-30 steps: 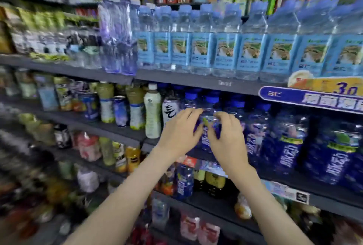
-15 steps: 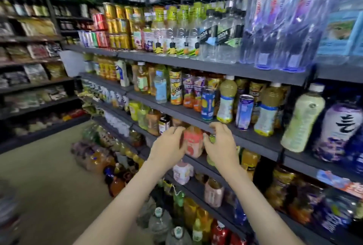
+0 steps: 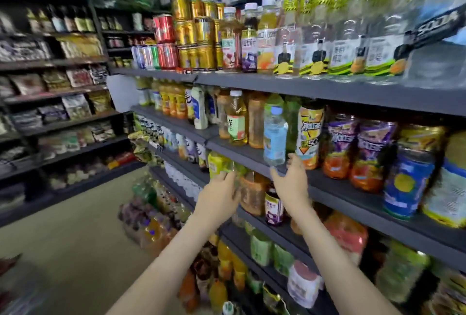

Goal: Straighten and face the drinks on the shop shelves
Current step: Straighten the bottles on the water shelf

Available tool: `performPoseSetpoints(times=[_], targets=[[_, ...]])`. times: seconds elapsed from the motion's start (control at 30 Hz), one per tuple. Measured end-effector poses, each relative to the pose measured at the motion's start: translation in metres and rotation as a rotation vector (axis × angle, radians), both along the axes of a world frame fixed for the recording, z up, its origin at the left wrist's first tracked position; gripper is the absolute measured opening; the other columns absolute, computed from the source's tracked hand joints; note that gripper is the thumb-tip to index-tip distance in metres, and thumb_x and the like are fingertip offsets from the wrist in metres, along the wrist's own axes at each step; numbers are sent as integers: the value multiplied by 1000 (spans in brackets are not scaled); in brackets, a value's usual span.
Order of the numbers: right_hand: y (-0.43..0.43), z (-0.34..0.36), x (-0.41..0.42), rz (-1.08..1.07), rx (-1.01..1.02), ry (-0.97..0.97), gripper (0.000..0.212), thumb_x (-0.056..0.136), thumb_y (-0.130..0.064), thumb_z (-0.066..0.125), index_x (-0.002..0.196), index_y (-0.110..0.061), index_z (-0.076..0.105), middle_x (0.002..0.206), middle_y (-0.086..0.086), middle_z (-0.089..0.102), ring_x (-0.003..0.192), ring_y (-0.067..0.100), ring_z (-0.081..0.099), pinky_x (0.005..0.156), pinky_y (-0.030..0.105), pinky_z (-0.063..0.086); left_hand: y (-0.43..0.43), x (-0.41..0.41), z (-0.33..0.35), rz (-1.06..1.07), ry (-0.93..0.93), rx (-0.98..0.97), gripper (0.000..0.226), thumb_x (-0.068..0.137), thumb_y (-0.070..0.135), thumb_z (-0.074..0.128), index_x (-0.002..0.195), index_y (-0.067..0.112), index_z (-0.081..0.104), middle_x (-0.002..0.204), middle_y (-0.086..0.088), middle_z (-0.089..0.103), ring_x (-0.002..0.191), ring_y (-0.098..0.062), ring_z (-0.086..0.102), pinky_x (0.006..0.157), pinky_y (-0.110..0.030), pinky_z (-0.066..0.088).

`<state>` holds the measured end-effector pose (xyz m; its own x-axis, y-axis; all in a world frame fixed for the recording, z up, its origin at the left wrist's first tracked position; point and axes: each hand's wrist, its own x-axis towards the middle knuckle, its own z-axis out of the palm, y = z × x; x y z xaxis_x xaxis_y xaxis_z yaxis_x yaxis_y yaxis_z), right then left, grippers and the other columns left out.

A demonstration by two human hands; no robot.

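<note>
And the view has swung left again; a second ago both hands were on the dark blue bottles under the water row, half a second ago on a pink bottle lower down, and now they have come to a new stretch; I'd judge those sections dealt with and the facing moving leftwards along the aisle, bay by bay.

Left hand (image 3: 219, 192) is up against the green-labelled bottle (image 3: 218, 164); that bottle sits just above and beyond its fingertips, touching them, fingers lightly bent along its side; blur hides whether they actually close round it, so I cannot tell.

Right hand (image 3: 292, 186) reaches higher; its fingers (image 3: 276, 174) are spread apart, thumb up, nothing held; the pale blue bottle (image 3: 275, 135) stands right above those fingertips, leaning a little at the front of the shelf edge (image 3: 340, 196), its base just beside them; contact is not clear.

Between the two hands, behind the fingers, sits an amber jar (image 3: 253, 196); the leaning blue bottle looks the likelier one to straighten next.
</note>
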<state>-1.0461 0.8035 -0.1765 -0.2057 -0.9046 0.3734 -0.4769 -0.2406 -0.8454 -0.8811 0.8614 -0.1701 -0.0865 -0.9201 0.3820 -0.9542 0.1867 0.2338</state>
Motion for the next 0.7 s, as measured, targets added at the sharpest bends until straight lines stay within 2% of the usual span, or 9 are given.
performPoseSetpoints(times=[0.07,0.17,0.3,0.37,0.5,0.53,0.6,0.67,0.7], targets=[[-41,0,21,-58,9,-64,62,88,-23,64,140,-7,33,135,12,43,124,28,43,93,29,40,-36,26,6,-20,2,8,42,97,31,44,136,16,39,117,-4,50,97,-22,56,70,-36,52],[-81,-3,42,-188,2,-115,69,82,-23,71,137,-3,33,129,16,43,122,32,41,99,41,42,-80,56,5,-55,21,28,44,97,32,45,138,17,39,124,-4,50,105,-23,55,79,-38,51],[-115,-9,59,-367,0,-122,80,83,-32,70,143,-2,25,138,18,38,129,34,34,103,43,36,-137,81,3,-125,33,32,42,98,33,42,137,18,39,131,-4,49,114,-23,50,80,-33,48],[-128,-12,61,-434,-16,-107,77,83,-33,70,140,0,30,134,19,42,127,34,39,101,42,38,-163,84,2,-215,46,60,44,98,32,42,140,18,37,135,-4,46,117,-22,49,82,-31,46],[-135,-14,63,-503,-15,-98,62,78,-33,75,126,-5,48,118,13,54,112,29,51,87,35,45,-197,87,0,-419,69,96,44,99,33,41,141,23,35,135,-1,45,103,-22,57,62,-24,41],[-131,-12,66,-507,-10,-98,59,78,-34,75,125,-7,50,118,11,56,110,27,53,83,32,44,-202,87,0,-478,90,124,44,98,34,42,141,24,35,137,0,44,105,-23,56,65,-24,42],[-118,-8,74,-504,9,-113,54,77,-36,75,121,-12,53,115,5,60,103,21,57,78,29,45,-211,85,2,-603,156,193,48,97,35,45,142,25,33,141,0,41,120,-22,49,80,-30,48],[-99,-2,85,-467,22,-178,42,78,-34,75,112,-21,55,105,-6,63,92,9,60,74,23,47,-215,77,5,-722,224,256,57,95,38,50,146,25,27,147,0,36,132,-20,37,96,-33,43],[-88,0,91,-435,18,-225,38,78,-31,75,110,-24,55,101,-10,64,89,3,61,72,20,49,-213,70,6,-777,258,284,63,93,39,53,147,24,24,148,-1,35,133,-20,36,98,-32,41]])
